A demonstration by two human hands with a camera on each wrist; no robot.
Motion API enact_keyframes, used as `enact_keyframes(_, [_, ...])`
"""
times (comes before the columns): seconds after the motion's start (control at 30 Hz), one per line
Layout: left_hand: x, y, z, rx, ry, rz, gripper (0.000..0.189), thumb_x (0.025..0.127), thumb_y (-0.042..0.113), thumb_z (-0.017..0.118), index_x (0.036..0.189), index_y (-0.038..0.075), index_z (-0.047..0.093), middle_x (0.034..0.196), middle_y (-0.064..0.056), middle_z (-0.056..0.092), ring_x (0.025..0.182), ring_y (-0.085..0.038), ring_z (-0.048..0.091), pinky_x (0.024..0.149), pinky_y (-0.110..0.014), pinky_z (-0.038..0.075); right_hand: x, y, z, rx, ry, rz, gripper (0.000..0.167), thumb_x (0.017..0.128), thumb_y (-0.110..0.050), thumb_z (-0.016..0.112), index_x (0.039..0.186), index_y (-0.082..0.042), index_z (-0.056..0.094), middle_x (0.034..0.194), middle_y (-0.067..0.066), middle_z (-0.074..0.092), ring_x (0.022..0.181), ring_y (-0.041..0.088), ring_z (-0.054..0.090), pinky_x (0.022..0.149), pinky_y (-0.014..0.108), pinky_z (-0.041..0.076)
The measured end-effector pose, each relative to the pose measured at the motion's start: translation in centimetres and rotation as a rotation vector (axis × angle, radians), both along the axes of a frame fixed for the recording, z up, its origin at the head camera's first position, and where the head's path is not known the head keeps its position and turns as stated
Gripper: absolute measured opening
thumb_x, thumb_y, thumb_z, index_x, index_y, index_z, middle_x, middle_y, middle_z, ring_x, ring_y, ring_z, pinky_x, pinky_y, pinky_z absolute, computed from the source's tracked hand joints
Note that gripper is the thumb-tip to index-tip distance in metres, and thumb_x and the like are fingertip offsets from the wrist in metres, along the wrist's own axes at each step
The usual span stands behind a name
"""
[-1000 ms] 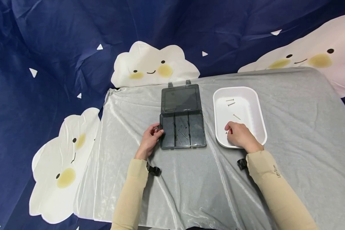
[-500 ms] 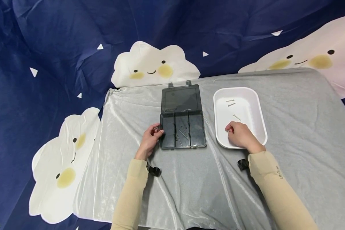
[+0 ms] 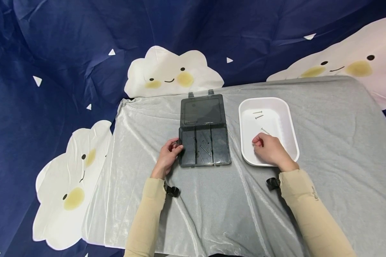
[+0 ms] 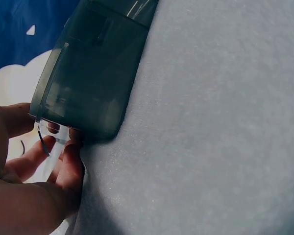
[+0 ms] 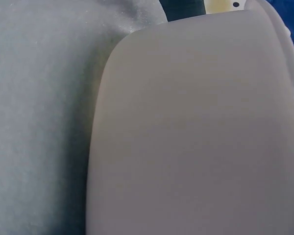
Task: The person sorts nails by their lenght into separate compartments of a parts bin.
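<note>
A dark translucent organizer box (image 3: 220, 146) lies with its lid (image 3: 202, 110) folded back. Several screws (image 3: 205, 148) lie in its middle compartment. My left hand (image 3: 168, 155) grips the box's left edge between thumb and fingers; the left wrist view shows fingers on both faces of the box's corner (image 4: 88, 112). Inside the white tray (image 3: 294, 139), my right hand (image 3: 270, 150) is low over the near left part, its thumb and index finger pinching a small screw (image 3: 253, 144) whose tip barely shows. The right wrist view shows only the tray's outer wall (image 5: 196, 122), which hides the hand.
Three loose screws (image 3: 258, 116) lie farther back in the tray. A wrinkled grey cloth (image 3: 218, 207) covers the table, and a blue curtain with clouds (image 3: 173, 75) hangs behind it. Black wrist cameras (image 3: 172, 191) sit by both cuffs.
My right hand has risen slightly and shifted a little, with the screw now at its fingertips instead of lying by them. My left hand and the box have stayed put.
</note>
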State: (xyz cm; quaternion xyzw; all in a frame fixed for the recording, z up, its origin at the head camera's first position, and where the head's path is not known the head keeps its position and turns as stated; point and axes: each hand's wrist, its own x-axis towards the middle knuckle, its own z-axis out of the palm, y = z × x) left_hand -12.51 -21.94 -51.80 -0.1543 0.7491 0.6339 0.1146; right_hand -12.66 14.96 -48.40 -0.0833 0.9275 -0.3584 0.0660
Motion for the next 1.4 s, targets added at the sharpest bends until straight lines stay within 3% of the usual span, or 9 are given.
enact_keyframes(0.57, [-0.2, -0.1, -0.1, 0.004, -0.019, -0.002, 0.049, 0.093, 0.012, 0.064, 0.139, 0.007, 0.05, 0.1, 0.001, 0.048, 0.088, -0.008, 0.045, 0.075, -0.023, 0.043, -0.1, -0.1, 1.1, -0.066, 0.07, -0.094, 0.01, 0.08, -0.002, 0.064, 0.091, -0.002, 0.066, 0.08, 0.01, 0.063, 0.07, 0.014, 0.051, 0.067, 0.022, 0.037])
enact_keyframes(0.63, [-0.1, -0.1, 0.1, 0.004, -0.021, -0.008, 0.049, 0.093, 0.01, 0.063, 0.139, 0.005, 0.05, 0.1, 0.0, 0.048, 0.088, -0.009, 0.046, 0.076, -0.024, 0.044, -0.1, -0.1, 1.2, -0.068, 0.068, -0.097, 0.01, 0.08, -0.002, 0.064, 0.091, -0.002, 0.066, 0.08, 0.01, 0.064, 0.07, 0.014, 0.051, 0.067, 0.022, 0.037])
enact_keyframes(0.87, [0.7, 0.7, 2.8, -0.007, -0.01, -0.017, 0.048, 0.093, 0.006, 0.062, 0.138, 0.001, 0.049, 0.1, -0.002, 0.049, 0.086, -0.008, 0.047, 0.078, -0.024, 0.044, -0.2, -0.1, 1.9, -0.104, 0.04, -0.12, 0.011, 0.082, -0.006, 0.068, 0.093, -0.002, 0.066, 0.082, 0.012, 0.065, 0.066, 0.004, 0.05, 0.064, 0.017, 0.038])
enact_keyframes(1.0, [0.8, 0.8, 3.1, -0.007, -0.005, -0.018, 0.048, 0.092, 0.007, 0.063, 0.138, 0.001, 0.05, 0.1, -0.002, 0.05, 0.086, -0.008, 0.047, 0.078, -0.025, 0.045, -0.3, -0.4, 2.5, -0.149, 0.035, -0.14, 0.013, 0.083, -0.008, 0.069, 0.093, -0.003, 0.066, 0.083, 0.011, 0.064, 0.065, 0.0, 0.05, 0.063, 0.015, 0.038])
enact_keyframes(1.23, [0.7, 0.6, 2.8, -0.002, -0.009, -0.016, 0.048, 0.092, 0.007, 0.063, 0.138, 0.001, 0.05, 0.099, -0.002, 0.05, 0.087, -0.008, 0.048, 0.08, -0.026, 0.045, -0.7, -1.1, 3.3, -0.24, 0.06, -0.174, 0.013, 0.083, -0.008, 0.07, 0.094, -0.001, 0.066, 0.079, 0.0, 0.061, 0.067, -0.002, 0.05, 0.063, 0.011, 0.039])
enact_keyframes(1.4, [0.0, -0.1, 0.5, 0.008, -0.006, -0.005, 0.049, 0.092, 0.01, 0.064, 0.139, 0.005, 0.05, 0.099, 0.001, 0.05, 0.085, -0.007, 0.048, 0.075, -0.024, 0.045, -0.9, -1.4, 4.0, -0.346, 0.044, -0.192, 0.017, 0.084, -0.007, 0.07, 0.097, 0.001, 0.065, 0.076, -0.012, 0.057, 0.068, -0.003, 0.051, 0.062, 0.011, 0.041])
